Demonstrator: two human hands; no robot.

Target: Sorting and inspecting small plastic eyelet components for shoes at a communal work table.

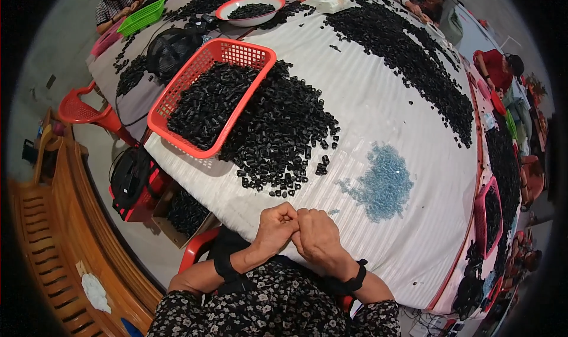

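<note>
Here, starting at the left, a red plastic chair (pixel 89 113) stands beside the table, and below it a black and red bag (pixel 133 183) sits on the floor next to an open cardboard box (pixel 186 214) of dark parts. On the white striped table (pixel 384 112) a red mesh basket (pixel 208 98) lies tilted, full of small black tubular parts, with a loose black pile (pixel 278 130) spilling against its right side and reaching toward the near edge. At the near edge the left hand (pixel 275 227) is curled into a loose fist, its fingertips pressed against those of the right hand (pixel 319 237), which is also closed; the two touch just short of the nearest black pieces. Whatever they pinch between them is hidden by the fingers, so I cannot tell what they grip. Both wrists wear black bands. Right of the hands, a small heap of pale blue pieces (pixel 378 186) lies on the cloth. Farther right, a long band of black parts (pixel 414 59) curves along the far side, and a pink basket (pixel 490 215) sits at the right edge.
</note>
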